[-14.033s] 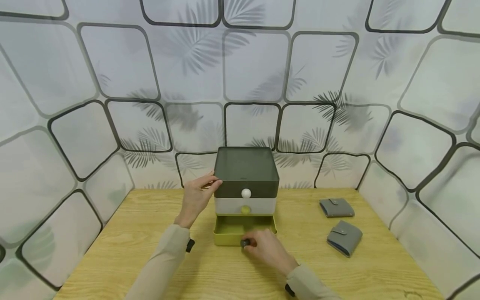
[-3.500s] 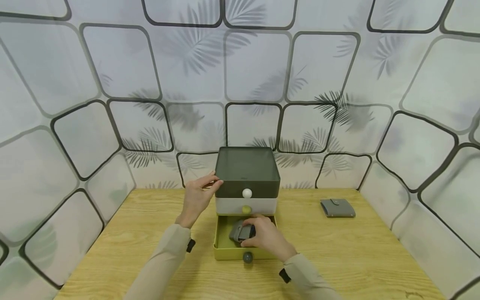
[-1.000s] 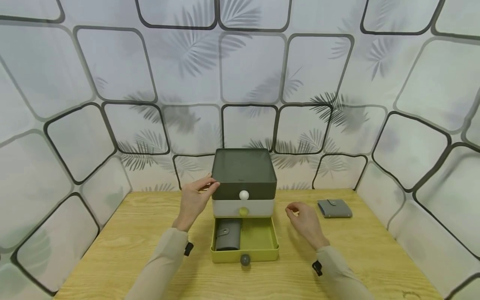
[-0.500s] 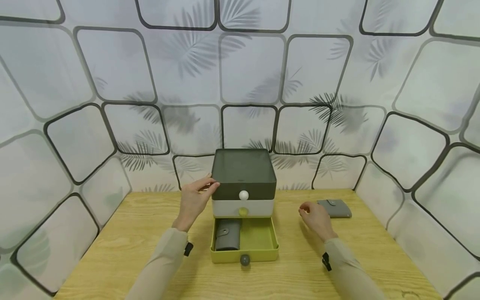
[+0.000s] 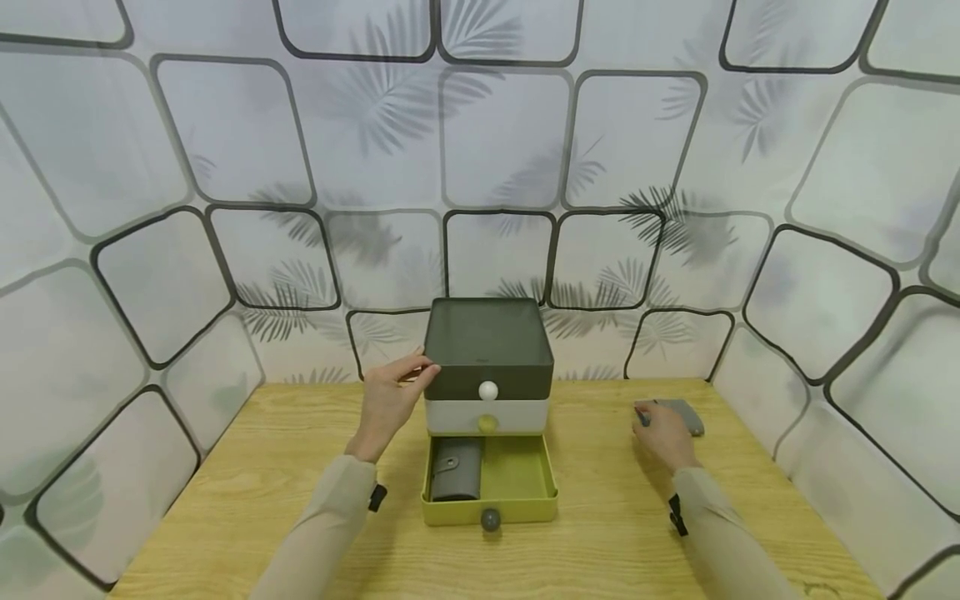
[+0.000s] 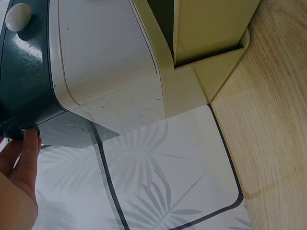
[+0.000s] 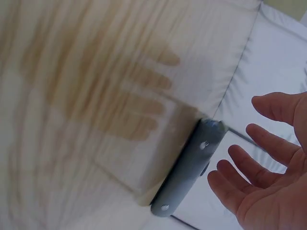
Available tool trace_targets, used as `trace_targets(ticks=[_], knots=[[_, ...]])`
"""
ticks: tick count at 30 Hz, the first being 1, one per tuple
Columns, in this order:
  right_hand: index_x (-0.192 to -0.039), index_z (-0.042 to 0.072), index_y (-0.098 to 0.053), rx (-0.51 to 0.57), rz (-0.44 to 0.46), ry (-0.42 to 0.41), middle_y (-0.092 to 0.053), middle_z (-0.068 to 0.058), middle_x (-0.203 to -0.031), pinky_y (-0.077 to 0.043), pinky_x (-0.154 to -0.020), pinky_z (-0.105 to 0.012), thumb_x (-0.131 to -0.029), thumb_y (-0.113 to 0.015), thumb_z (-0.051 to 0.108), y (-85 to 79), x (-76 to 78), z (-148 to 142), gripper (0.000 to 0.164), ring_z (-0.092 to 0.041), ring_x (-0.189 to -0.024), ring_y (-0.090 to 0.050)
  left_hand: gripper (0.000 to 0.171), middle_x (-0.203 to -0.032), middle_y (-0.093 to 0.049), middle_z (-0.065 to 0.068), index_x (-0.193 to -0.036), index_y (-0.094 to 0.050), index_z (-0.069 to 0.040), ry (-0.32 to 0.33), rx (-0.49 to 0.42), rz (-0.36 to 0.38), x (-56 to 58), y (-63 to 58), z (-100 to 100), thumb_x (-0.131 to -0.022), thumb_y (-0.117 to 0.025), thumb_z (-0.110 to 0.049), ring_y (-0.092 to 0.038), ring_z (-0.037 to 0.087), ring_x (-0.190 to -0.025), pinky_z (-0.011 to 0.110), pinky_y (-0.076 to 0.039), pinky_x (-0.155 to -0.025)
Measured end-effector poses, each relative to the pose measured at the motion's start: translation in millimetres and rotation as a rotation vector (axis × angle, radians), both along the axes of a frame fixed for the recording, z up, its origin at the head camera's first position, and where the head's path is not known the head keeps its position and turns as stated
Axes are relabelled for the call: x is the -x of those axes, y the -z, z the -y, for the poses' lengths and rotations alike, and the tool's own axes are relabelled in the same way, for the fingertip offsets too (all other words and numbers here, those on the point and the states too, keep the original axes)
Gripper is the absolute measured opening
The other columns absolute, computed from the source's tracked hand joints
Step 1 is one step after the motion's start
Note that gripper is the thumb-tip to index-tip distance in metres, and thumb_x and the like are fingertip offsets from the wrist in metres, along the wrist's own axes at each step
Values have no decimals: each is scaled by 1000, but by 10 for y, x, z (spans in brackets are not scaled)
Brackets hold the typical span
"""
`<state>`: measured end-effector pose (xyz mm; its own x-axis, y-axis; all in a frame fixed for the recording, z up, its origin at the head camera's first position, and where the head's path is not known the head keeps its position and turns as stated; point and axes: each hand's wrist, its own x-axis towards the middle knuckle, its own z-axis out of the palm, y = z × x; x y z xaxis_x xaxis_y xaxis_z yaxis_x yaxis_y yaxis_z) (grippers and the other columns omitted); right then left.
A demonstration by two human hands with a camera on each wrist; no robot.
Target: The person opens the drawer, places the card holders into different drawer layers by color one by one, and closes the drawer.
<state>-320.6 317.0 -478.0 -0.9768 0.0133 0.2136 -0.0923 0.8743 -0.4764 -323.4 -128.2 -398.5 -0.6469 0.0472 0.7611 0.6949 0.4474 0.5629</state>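
My left hand (image 5: 388, 408) grips the front left corner of a small stacked drawer unit (image 5: 487, 333), dark green on top and white below. The left wrist view shows its fingertips (image 6: 30, 132) at that dark corner. The unit's green bottom drawer (image 5: 517, 510) is pulled out, with a grey wallet (image 5: 459, 475) lying at its left side. At the right, my right hand (image 5: 666, 435) overlaps a second grey wallet (image 5: 686, 412) on the table. In the right wrist view, that hand's spread fingers stand apart beside the wallet's riveted edge (image 7: 187, 170).
The wooden table (image 5: 262, 500) runs up to patterned walls (image 5: 510, 142) behind and at both sides. A dark round knob (image 5: 491, 521) sticks out from the bottom drawer toward me. White (image 5: 488, 390) and green knobs mark the upper drawers.
Earlier, my right hand pulled the bottom drawer out and put one wallet in it. Since then it has moved right to the other wallet. My left hand has stayed at the corner.
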Motion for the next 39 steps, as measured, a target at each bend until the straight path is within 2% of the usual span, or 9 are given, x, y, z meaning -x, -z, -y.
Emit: trace_targets(ticks=[2,6,12,21,24,32,35,39], knots=[[-132,-12,-54,-2,11,20,-57,-35,-127,-53,-64,-47,-93,-58,9,19,3,-68,44,-45,-83,-62,9,-96,-77,7,-92,-78,-11,2,-1,-2,-6,4,3,-88,-76,-18,-74,20,-88,22,-60,-68],[-131,-14,-52,-37,33,52,-56,-36,-128,-54,-83,-55,-92,-56,8,42,14,-199,45,-49,-108,-58,9,-94,-77,7,-93,-78,-11,7,-2,-2,-11,8,2,-87,-76,-18,-74,20,-85,23,-60,-68],[-131,-13,-52,-49,84,101,-51,-39,-129,-50,-86,-62,-90,-52,9,52,38,-383,47,-54,-111,-53,10,-96,-77,7,-93,-78,-11,10,-13,-2,-2,26,-7,-87,-76,-18,-74,21,-87,21,-60,-68],[-132,-17,-48,-79,123,34,-49,-42,-128,-46,-93,-64,-90,-56,13,60,83,-552,52,-57,-115,-50,9,-94,-77,6,-92,-78,-12,9,-12,5,-11,19,2,-87,-76,-19,-74,20,-88,22,-60,-69],[-131,-14,-49,-78,140,41,-49,-41,-128,-47,-90,-65,-91,-57,19,48,70,-568,53,-58,-114,-50,9,-93,-77,5,-92,-78,-12,13,-9,6,-4,7,4,-88,-75,-19,-74,19,-90,23,-61,-70],[-128,-6,-51,-45,209,66,-35,-43,-129,-42,-77,-67,-90,-63,25,19,-10,-564,50,-61,-113,-33,8,-93,-77,7,-92,-78,-11,4,1,-24,0,0,-3,-87,-76,-17,-74,21,-87,23,-61,-68],[-122,-5,-53,-62,197,57,-36,-43,-129,-43,-75,-63,-89,-66,25,23,-4,-576,47,-59,-112,-35,8,-92,-77,7,-91,-78,-10,6,0,-35,-7,-5,-7,-87,-76,-17,-74,23,-88,25,-61,-68],[-109,-6,-57,-80,151,15,-52,-36,-119,-49,-77,-57,-87,-73,26,31,41,-610,42,-49,-103,-51,9,-92,-77,8,-91,-79,-10,6,-1,-36,-9,-10,-8,-87,-76,-17,-74,23,-89,25,-61,-68]])
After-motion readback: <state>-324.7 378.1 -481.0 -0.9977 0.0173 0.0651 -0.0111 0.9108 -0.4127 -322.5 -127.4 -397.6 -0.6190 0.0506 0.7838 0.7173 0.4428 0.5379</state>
